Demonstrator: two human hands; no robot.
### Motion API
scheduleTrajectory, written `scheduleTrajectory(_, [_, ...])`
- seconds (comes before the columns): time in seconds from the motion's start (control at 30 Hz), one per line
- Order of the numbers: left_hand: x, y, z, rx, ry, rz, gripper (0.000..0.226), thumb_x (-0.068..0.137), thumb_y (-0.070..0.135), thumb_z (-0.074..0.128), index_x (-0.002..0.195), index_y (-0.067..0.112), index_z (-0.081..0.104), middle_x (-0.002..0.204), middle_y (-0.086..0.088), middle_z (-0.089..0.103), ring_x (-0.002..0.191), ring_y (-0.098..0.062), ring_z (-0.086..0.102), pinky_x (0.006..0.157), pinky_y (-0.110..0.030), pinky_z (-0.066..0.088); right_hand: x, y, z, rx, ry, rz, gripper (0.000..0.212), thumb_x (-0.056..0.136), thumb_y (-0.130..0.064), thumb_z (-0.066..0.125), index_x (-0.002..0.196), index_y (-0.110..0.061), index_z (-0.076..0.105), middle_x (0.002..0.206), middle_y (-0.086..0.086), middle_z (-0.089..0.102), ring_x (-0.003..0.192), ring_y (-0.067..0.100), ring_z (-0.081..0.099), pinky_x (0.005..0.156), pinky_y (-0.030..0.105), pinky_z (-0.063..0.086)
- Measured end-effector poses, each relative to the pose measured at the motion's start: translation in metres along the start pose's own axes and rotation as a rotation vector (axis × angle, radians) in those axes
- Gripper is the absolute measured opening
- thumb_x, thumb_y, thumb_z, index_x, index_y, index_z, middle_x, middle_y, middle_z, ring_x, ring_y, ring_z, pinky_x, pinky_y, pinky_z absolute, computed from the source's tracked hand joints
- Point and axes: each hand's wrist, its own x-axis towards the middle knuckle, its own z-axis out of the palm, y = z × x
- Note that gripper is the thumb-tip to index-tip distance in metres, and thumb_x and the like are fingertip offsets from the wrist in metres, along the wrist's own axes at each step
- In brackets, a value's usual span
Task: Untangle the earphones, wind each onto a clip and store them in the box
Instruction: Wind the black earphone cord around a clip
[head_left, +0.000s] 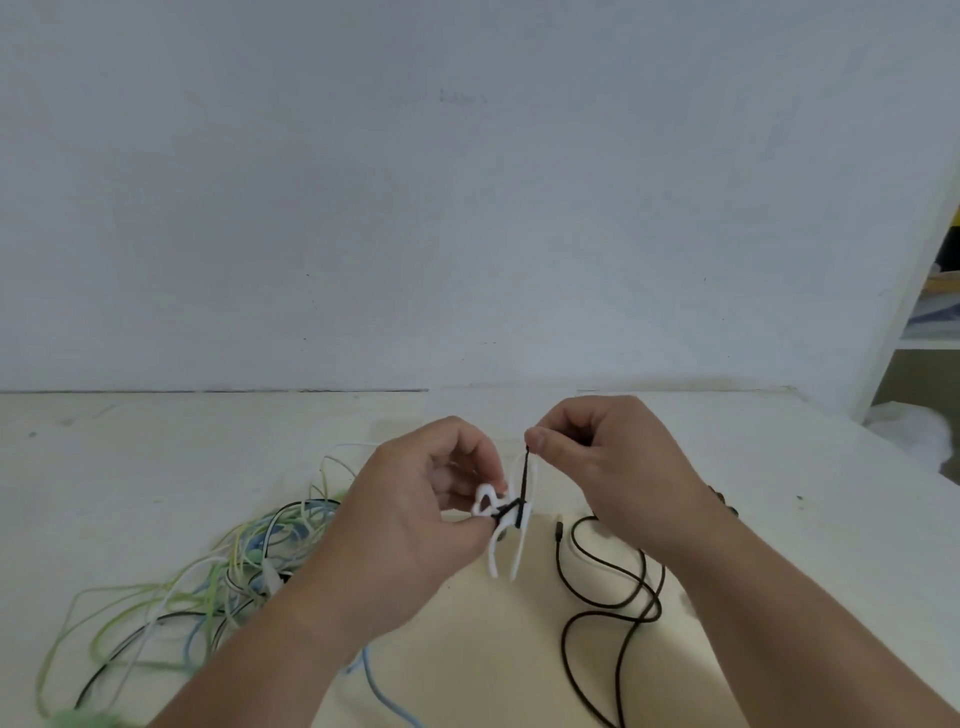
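My left hand (415, 519) pinches a white plastic clip (506, 540) held upright above the table. A black earphone cable (613, 597) is wrapped once around the clip's middle. My right hand (597, 467) pinches that cable just above the clip, pulling it up taut. The rest of the black cable trails in loose loops on the table under my right forearm, its plug (558, 530) lying free. A tangle of green, white, blue and black earphone cables (218, 577) lies to the left. No box is in view.
The white table (156, 441) meets a pale wall at the back. A cream mat (467, 649) lies under my hands. At the far right, past the table's edge, shelves (935, 322) hold some items.
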Motion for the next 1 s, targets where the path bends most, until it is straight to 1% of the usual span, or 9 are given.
scheduleTrajectory(0.2, [0.005, 0.001, -0.003, -0.171, 0.233, -0.011, 0.031, 0.070, -0.021, 0.069, 0.078, 0.008, 0.061, 0.077, -0.002, 0.071, 0.070, -0.016, 0.070, 0.066, -0.020, 0.053, -0.002, 0.004, 0.008, -0.139, -0.291, 0.030, 0.029, 0.100, -0.031, 0.055, 0.080, -0.019, 0.071, 0.044, -0.011, 0.035, 0.039, 0.006, 0.030, 0.045, 0.017, 0.027])
scheduleTrajectory(0.37, [0.005, -0.001, -0.005, -0.132, 0.364, -0.030, 0.033, 0.073, -0.017, 0.070, 0.077, 0.014, 0.061, 0.080, 0.000, 0.073, 0.069, -0.018, 0.069, 0.062, -0.021, 0.051, -0.006, 0.000, 0.015, -0.116, -0.439, -0.006, 0.032, 0.103, -0.029, 0.049, 0.078, -0.025, 0.069, 0.049, -0.013, 0.043, 0.047, 0.004, 0.037, 0.052, 0.018, 0.033])
scheduleTrajectory(0.47, [0.005, -0.001, -0.005, -0.110, 0.400, -0.054, 0.037, 0.074, -0.016, 0.069, 0.074, 0.020, 0.060, 0.080, 0.003, 0.073, 0.066, -0.019, 0.068, 0.058, -0.023, 0.048, -0.008, -0.003, 0.011, -0.103, -0.466, -0.018, 0.033, 0.103, -0.029, 0.050, 0.077, -0.021, 0.069, 0.052, -0.008, 0.036, 0.050, 0.012, 0.031, 0.051, 0.023, 0.029])
scheduleTrajectory(0.53, [0.005, -0.002, -0.006, -0.119, 0.397, -0.073, 0.034, 0.076, -0.017, 0.067, 0.077, 0.017, 0.059, 0.080, 0.002, 0.072, 0.063, -0.014, 0.066, 0.054, -0.018, 0.045, -0.008, -0.004, 0.008, -0.068, -0.485, 0.002, 0.035, 0.103, -0.027, 0.050, 0.075, -0.017, 0.068, 0.052, -0.008, 0.035, 0.053, 0.016, 0.030, 0.050, 0.024, 0.028])
scheduleTrajectory(0.63, [0.004, 0.000, -0.004, -0.117, 0.363, -0.090, 0.026, 0.080, -0.014, 0.068, 0.082, 0.011, 0.057, 0.087, -0.009, 0.069, 0.060, -0.011, 0.063, 0.049, -0.012, 0.041, -0.009, -0.008, 0.005, -0.084, -0.497, 0.029, 0.036, 0.102, -0.025, 0.050, 0.071, -0.015, 0.065, 0.048, -0.012, 0.035, 0.048, 0.011, 0.029, 0.048, 0.022, 0.027])
scheduleTrajectory(0.73, [0.004, 0.001, -0.001, -0.115, 0.350, -0.111, 0.017, 0.087, -0.005, 0.067, 0.086, 0.008, 0.055, 0.096, -0.016, 0.066, 0.047, -0.006, 0.057, 0.043, -0.010, 0.036, -0.010, -0.008, 0.005, -0.100, -0.478, 0.050, 0.036, 0.101, -0.023, 0.050, 0.069, -0.015, 0.062, 0.047, -0.012, 0.035, 0.044, 0.008, 0.028, 0.045, 0.020, 0.026])
scheduleTrajectory(0.83, [0.004, 0.002, 0.001, -0.106, 0.347, -0.109, 0.011, 0.096, -0.002, 0.055, 0.093, 0.009, 0.053, 0.103, -0.017, 0.066, 0.059, -0.012, 0.071, 0.048, -0.010, 0.043, -0.010, -0.009, 0.004, -0.095, -0.443, 0.063, 0.035, 0.098, -0.021, 0.051, 0.064, -0.015, 0.058, 0.047, -0.009, 0.034, 0.042, 0.008, 0.026, 0.042, 0.019, 0.024])
scheduleTrajectory(0.93, [0.004, 0.001, 0.001, -0.091, 0.341, -0.096, 0.011, 0.098, 0.002, 0.053, 0.095, 0.013, 0.053, 0.106, -0.014, 0.064, 0.067, -0.017, 0.074, 0.054, -0.012, 0.047, -0.010, -0.010, 0.002, -0.086, -0.423, 0.060, 0.034, 0.095, -0.018, 0.052, 0.061, -0.016, 0.056, 0.049, -0.006, 0.033, 0.042, 0.010, 0.025, 0.042, 0.020, 0.023])
scheduleTrajectory(1.0, [0.004, 0.000, 0.001, -0.098, 0.325, -0.090, 0.012, 0.098, 0.005, 0.055, 0.095, 0.016, 0.053, 0.105, -0.008, 0.064, 0.067, -0.019, 0.073, 0.052, -0.024, 0.049, -0.011, -0.010, 0.004, -0.079, -0.482, 0.046, 0.034, 0.096, -0.019, 0.052, 0.063, -0.015, 0.057, 0.050, -0.007, 0.035, 0.046, 0.011, 0.027, 0.045, 0.022, 0.025])
